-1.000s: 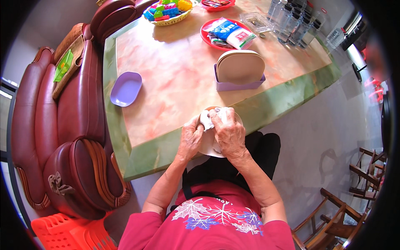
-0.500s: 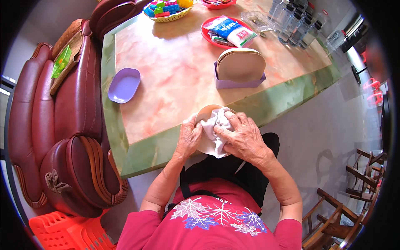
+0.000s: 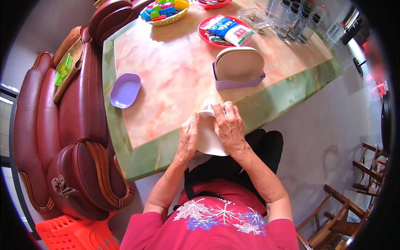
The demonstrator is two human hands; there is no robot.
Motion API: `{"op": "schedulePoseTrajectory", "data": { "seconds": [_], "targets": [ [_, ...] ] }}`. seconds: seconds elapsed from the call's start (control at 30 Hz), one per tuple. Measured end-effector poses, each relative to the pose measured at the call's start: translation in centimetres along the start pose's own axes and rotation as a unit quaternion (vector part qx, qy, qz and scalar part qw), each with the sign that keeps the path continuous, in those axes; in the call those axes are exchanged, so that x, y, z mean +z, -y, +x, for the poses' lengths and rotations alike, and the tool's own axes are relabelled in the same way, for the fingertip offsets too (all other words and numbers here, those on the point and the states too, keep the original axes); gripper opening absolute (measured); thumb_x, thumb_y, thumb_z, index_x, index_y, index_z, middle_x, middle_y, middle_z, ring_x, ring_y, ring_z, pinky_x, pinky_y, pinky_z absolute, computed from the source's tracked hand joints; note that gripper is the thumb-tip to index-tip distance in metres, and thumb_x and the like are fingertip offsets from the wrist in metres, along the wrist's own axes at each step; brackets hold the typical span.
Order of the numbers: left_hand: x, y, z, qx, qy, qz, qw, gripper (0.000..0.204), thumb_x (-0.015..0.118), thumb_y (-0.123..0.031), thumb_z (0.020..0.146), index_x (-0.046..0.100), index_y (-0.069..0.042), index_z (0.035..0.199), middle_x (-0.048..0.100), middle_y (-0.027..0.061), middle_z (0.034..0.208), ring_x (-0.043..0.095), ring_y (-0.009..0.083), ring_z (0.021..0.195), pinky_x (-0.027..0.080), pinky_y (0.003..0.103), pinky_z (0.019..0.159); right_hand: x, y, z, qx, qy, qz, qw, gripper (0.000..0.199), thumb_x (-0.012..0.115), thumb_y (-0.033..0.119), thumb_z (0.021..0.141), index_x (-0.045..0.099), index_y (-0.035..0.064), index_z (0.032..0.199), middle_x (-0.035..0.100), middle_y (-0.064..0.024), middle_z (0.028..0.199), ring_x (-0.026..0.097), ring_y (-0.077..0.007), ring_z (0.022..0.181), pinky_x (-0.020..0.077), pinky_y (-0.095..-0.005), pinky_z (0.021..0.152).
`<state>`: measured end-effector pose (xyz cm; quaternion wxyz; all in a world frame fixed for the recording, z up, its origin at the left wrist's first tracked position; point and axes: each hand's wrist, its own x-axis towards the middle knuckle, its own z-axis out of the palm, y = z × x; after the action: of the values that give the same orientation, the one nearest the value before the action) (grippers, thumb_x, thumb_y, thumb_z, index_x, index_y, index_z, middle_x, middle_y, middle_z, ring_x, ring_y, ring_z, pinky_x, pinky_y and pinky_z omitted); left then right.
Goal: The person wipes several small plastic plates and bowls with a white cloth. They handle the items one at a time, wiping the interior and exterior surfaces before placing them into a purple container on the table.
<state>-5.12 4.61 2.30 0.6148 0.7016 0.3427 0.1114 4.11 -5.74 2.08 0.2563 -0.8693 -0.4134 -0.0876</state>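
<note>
A pale cream plate (image 3: 209,141) is held at the near edge of the table, just above my lap. Its left rim is gripped by my left hand (image 3: 189,136), whose fingers are closed there. My right hand (image 3: 230,126) bunches a white cloth (image 3: 206,109) over the far rim, fingers pressed on it; part of the cloth is hidden under them. Beyond the hands, several beige plates (image 3: 240,66) stand upright in a purple holder (image 3: 239,83). A shallow purple dish (image 3: 125,91) lies on the table to the left.
Farther back are a yellow basket (image 3: 167,20) of toy blocks, a red plate (image 3: 204,36) bearing a blue-white packet (image 3: 231,30), a clear plastic tray (image 3: 253,18) and several clear bottles (image 3: 291,23). A maroon sofa (image 3: 77,112) borders the left; wooden chairs (image 3: 339,212) stand right.
My right hand has carried the cloth from the plate's middle to its far rim, uncovering the lower part of the plate. The left hand still grips the rim.
</note>
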Motion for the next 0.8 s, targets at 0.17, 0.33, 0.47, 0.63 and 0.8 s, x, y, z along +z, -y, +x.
{"op": "schedulePoseTrajectory", "data": {
  "seconds": [0.17,0.33,0.47,0.63,0.8],
  "targets": [
    [0.2,1.3,0.5,0.044,-0.014,-0.053,0.998,0.053,0.034,-0.041,0.104,0.062,0.003,0.098,0.062,0.0063,0.085,0.053,0.0125,0.077,0.046,0.032,0.071,-1.3,2.5,-0.6,-0.091,0.023,0.054,0.994,0.037,0.065,0.017,0.079,0.058,0.0,0.112,0.053,-0.0153,0.117,0.051,-0.0326,0.102,0.0491,-0.0436,0.086],
    [0.1,0.2,-0.1,-0.017,-0.007,-0.082,0.996,0.058,0.032,-0.045,0.104,0.057,0.003,0.083,0.054,0.0041,0.072,0.047,0.0131,0.07,0.043,0.032,0.064,-3.0,1.4,-3.0,-0.177,0.113,0.155,0.965,0.028,0.065,0.016,0.082,0.061,0.0006,0.105,0.055,-0.0114,0.115,0.051,-0.0328,0.101,0.0465,-0.0429,0.089],
    [-0.5,1.3,0.7,-0.069,0.018,-0.076,0.995,0.059,0.031,-0.047,0.103,0.059,0.002,0.085,0.054,0.0028,0.075,0.048,0.0117,0.071,0.043,0.031,0.064,-2.3,1.6,-3.0,-0.141,0.107,0.152,0.972,0.025,0.065,0.011,0.079,0.062,0.0032,0.104,0.057,-0.0083,0.107,0.054,-0.0316,0.094,0.0509,-0.0405,0.08],
    [0.8,0.5,0.2,0.038,-0.016,-0.107,0.993,0.047,0.037,-0.038,0.104,0.061,0.002,0.108,0.056,0.0011,0.078,0.049,0.008,0.073,0.044,0.027,0.066,-0.1,1.7,-0.3,-0.084,-0.01,-0.014,0.996,0.033,0.061,0.01,0.079,0.06,0.0066,0.113,0.056,-0.0111,0.104,0.057,-0.0284,0.092,0.0563,-0.0359,0.066],
    [0.6,0.3,0.0,0.045,0.008,-0.056,0.997,0.033,0.043,-0.025,0.103,0.061,0.002,0.113,0.058,0.0008,0.081,0.049,0.0083,0.076,0.044,0.027,0.068,-0.7,0.0,0.2,0.005,-0.087,-0.152,0.985,0.016,0.063,0.023,0.086,0.061,0.0087,0.093,0.051,-0.0067,0.083,0.058,-0.0196,0.075,0.0535,-0.03,0.05]
  ]
}}
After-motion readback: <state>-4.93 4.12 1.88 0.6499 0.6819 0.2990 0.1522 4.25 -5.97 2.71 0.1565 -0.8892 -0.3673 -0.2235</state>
